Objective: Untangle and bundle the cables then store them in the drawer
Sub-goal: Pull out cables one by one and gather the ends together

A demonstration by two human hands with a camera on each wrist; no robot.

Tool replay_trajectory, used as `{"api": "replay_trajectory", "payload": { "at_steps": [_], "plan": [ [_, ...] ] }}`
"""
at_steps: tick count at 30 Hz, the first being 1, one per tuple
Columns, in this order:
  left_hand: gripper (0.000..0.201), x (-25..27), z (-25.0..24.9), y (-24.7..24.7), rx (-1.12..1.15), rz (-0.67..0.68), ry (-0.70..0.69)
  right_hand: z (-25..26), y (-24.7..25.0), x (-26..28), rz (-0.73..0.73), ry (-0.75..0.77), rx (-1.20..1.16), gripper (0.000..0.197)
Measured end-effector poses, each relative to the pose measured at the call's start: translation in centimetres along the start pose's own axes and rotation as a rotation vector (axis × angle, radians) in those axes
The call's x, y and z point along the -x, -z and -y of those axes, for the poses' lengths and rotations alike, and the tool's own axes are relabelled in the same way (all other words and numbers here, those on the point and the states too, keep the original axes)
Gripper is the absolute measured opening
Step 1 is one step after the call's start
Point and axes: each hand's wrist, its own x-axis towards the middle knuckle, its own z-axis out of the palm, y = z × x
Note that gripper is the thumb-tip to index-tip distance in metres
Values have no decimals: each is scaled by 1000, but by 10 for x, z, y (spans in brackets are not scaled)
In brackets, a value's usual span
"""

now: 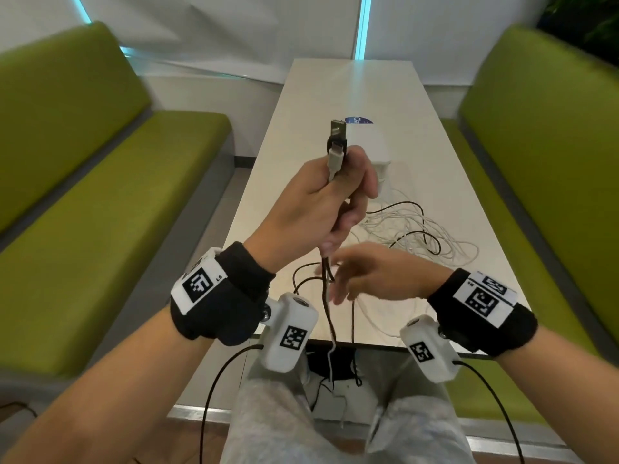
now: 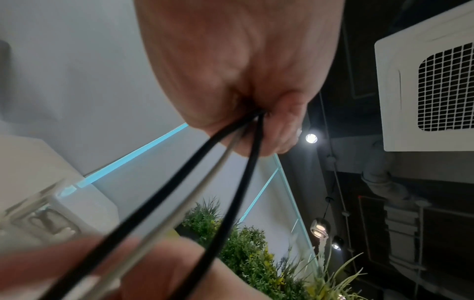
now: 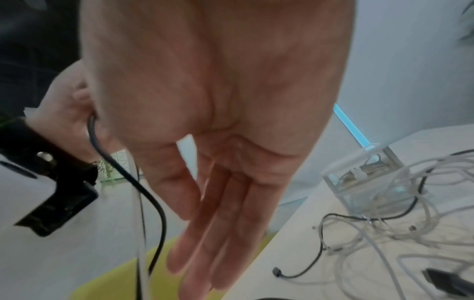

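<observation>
The left hand (image 1: 321,199) is raised above the near end of the table (image 1: 348,95), fist curled round a few cables. Two connectors stick out of the top of the fist: a black-collared USB plug (image 1: 336,133) and, in front of it, a pale grey connector (image 1: 336,159). Below the fist, two black cables (image 2: 205,162) and a light one hang down past the table's near edge to the person's lap.

The right hand (image 1: 375,274) hovers just below the left, fingers (image 3: 220,233) straight and loosely spread, holding nothing; the hanging strands run just beside its fingertips.

Toward the table's near right corner lies the tangle of white cables (image 1: 432,236) with a black cable (image 1: 418,229) looped through it. A small clear plastic drawer box (image 3: 364,176) stands just behind the tangle, with cable inside it. Green benches (image 1: 83,195) flank the table.
</observation>
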Motion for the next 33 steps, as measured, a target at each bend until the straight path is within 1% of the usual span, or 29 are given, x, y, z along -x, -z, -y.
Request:
{"api": "replay_trajectory", "payload": {
  "at_steps": [1, 2, 3, 4, 5, 7, 8, 10, 11, 13, 14, 16, 17, 18, 19, 21, 22, 24, 25, 26, 27, 28, 31, 32, 33],
  "plan": [
    [38, 0, -2, -1, 13, 14, -13, 4, 1, 0, -34, 36, -54, 40],
    [38, 0, -4, -3, 21, 27, -23, 10, 0, 0, -17, 69, -71, 43],
    [38, -1, -6, -4, 22, 38, -29, 15, -1, 0, 41, 88, -59, 44],
    [38, -1, -7, -4, 19, 45, -32, 18, -5, 0, 106, 92, -37, 39],
    [38, -1, -8, -4, 20, 48, -32, 19, -9, -1, 142, 90, -26, 30],
    [38, 1, -9, -3, 38, 55, -35, 18, -16, 0, 113, 88, -89, 10],
    [38, 2, -9, -2, 45, 63, -41, 17, -19, 0, 80, 87, -127, 8],
    [39, 5, -9, -1, 50, 82, -42, 11, -21, 0, 22, 88, -148, 17],
    [39, 6, -10, -2, 49, 87, -40, 10, -23, -2, 5, 77, -114, 20],
    [39, 6, -12, -3, 55, 92, -52, 5, -25, -5, 14, 25, 46, 25],
    [39, 6, -14, -3, 67, 87, -68, 1, -28, -6, 51, -6, 169, 29],
    [39, 4, -22, -1, 104, 64, -117, -6, -39, -2, 186, -76, 457, 39],
    [39, 2, -25, 1, 115, 52, -141, -11, -47, 1, 256, -116, 582, 41],
    [40, 0, -28, 4, 113, 41, -158, -15, -56, 4, 325, -137, 655, 40],
    [40, -1, -29, 6, 103, 34, -165, -18, -63, 7, 388, -150, 670, 34],
    [41, -3, -27, 7, 73, 30, -148, -17, -73, 11, 493, -189, 602, 24],
    [41, -3, -24, 6, 56, 29, -127, -15, -76, 11, 562, -216, 550, 26],
    [42, -2, -17, 2, 32, 33, -74, -6, -77, 13, 700, -240, 392, 41],
    [42, -2, -14, 0, 28, 38, -55, -3, -75, 13, 729, -242, 308, 48],
    [42, -3, -11, -1, 25, 43, -42, -2, -72, 12, 710, -252, 245, 53],
    [42, -3, -9, -2, 25, 48, -31, -4, -68, 10, 638, -255, 224, 53],
    [41, -3, -8, -2, 20, 50, -25, -7, -63, 6, 529, -238, 274, 50],
    [40, -6, -5, -4, 7, 50, -16, -13, -39, -5, 210, -157, 605, 38],
    [40, -7, -3, -5, -1, 48, -10, -12, -33, -8, 140, -140, 658, 37],
    [40, -7, -2, -6, -9, 45, -2, -12, -28, -10, 98, -133, 663, 39]
  ]
}}
